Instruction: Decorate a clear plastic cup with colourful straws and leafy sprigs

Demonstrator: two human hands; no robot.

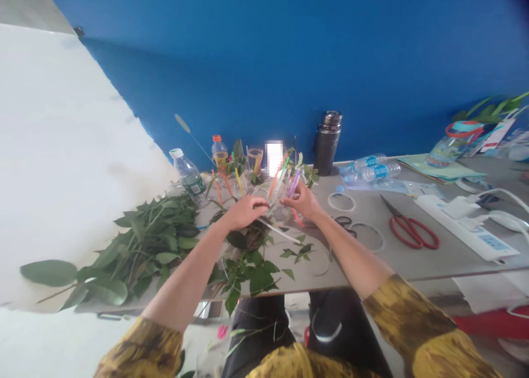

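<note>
Both my hands meet over a clear container [278,200] that holds coloured straws [282,178] in orange, green and purple. My left hand [244,210] rests curled on the near left rim of the container, fingers closed. My right hand [303,199] pinches a purple straw at the container's right side. A white strip [280,232] lies on the grey table [384,262] just below my hands, among loose green leaves [252,270].
A big pile of leafy branches [136,251] lies at the left. Water bottles [188,174], an orange drink bottle [219,151] and a dark flask [327,142] stand at the back. Red scissors [411,230], white rings [341,201] and a power strip [467,226] sit at the right.
</note>
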